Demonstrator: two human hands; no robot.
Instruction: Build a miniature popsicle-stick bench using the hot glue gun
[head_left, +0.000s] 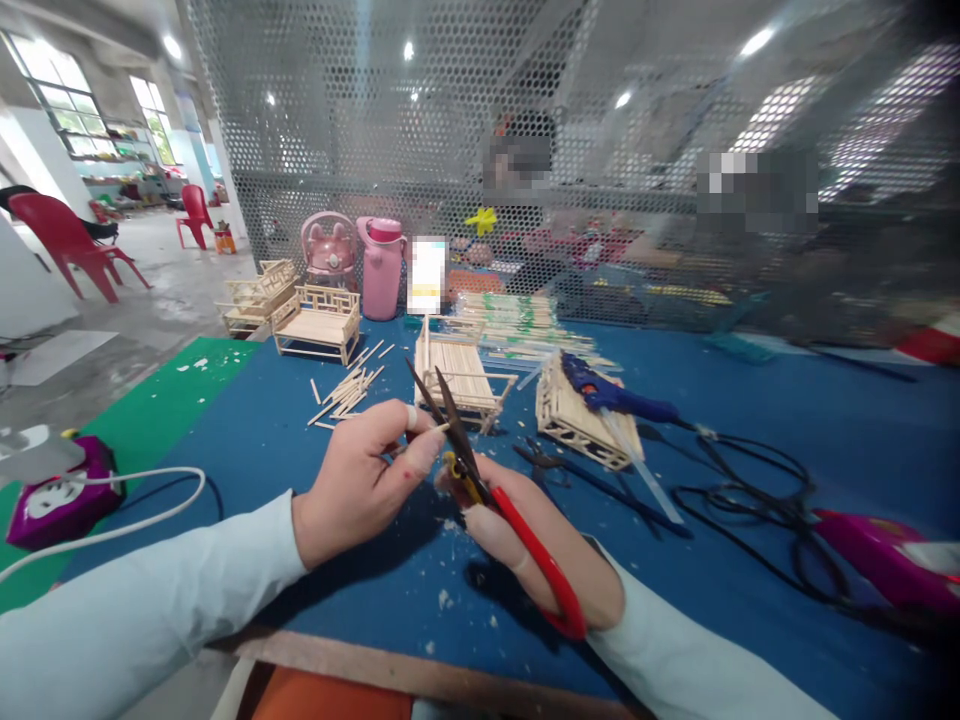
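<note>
My left hand (375, 475) pinches a thin wooden stick (441, 428) whose tip lies by the blades of a pair of scissors (466, 440). Those red-handled scissors are in my right hand (502, 530), blades parted and pointing up and away. Just beyond my hands stands a small bench made of sticks (456, 370). To its left lies a loose pile of short cut sticks (349, 390). On the right, a blue glue gun (615, 392) with a clear glue stick rests on another stick-built piece (581, 425). Dark pliers (544, 458) lie in front of it.
More small stick benches (319, 325) stand at the back left, near a pink flask (381, 268). Bundled sticks (510, 322) lie at the back by a perforated metal screen (360, 130). Purple power blocks (64, 495) sit left and right, with black cables (757, 490) trailing. A person is behind the screen.
</note>
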